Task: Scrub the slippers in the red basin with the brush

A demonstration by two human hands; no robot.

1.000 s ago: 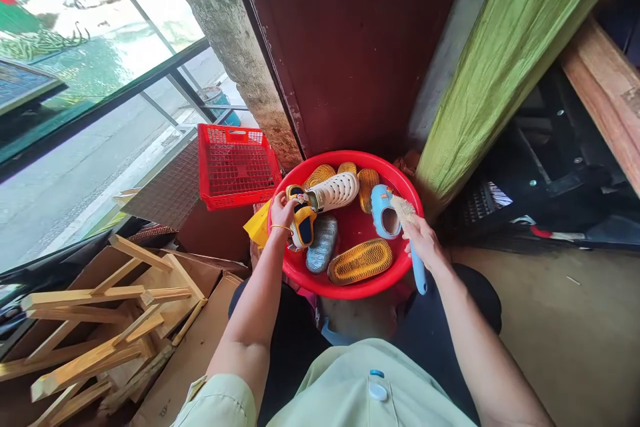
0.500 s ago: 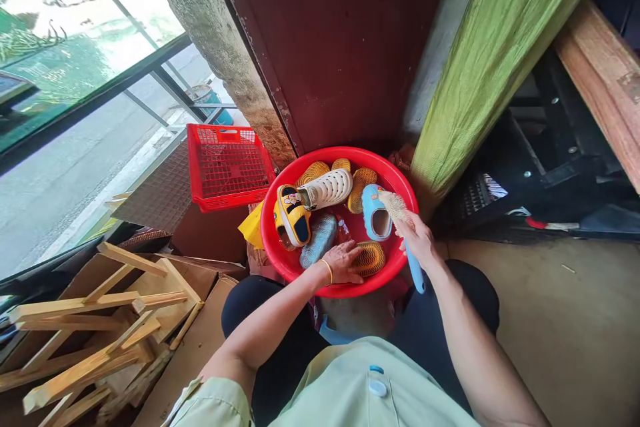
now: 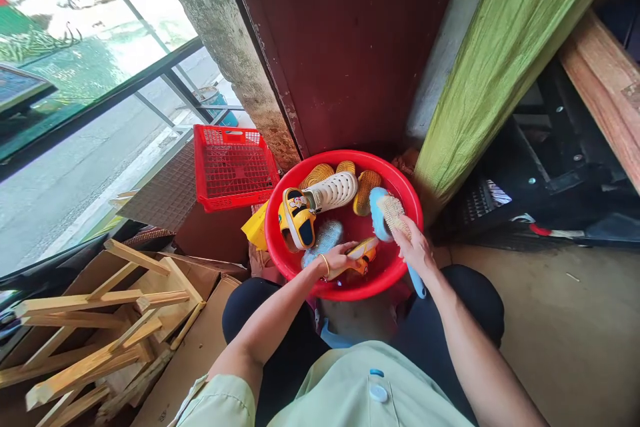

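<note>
Tan floor [image 3: 550,327] lies beside a red plastic basin [image 3: 345,293]; at six o'clock, the left hand [image 3: 337,259] grips an orange slipper [image 3: 363,255], the right hand [image 3: 414,250] a blue-handled brush [image 3: 393,213].

We are looking out through a sunlit window [image 3: 90,60] at upper left, where a dark metal frame [image 3: 120,83] is crossing the glass. We are seeing a mossy concrete pillar [image 3: 225,33] standing beside a dark red panel [image 3: 340,47] at top centre, while a green cloth [image 3: 510,60] is hanging at upper right, above a tan floor [image 3: 560,327] at lower right.
</note>
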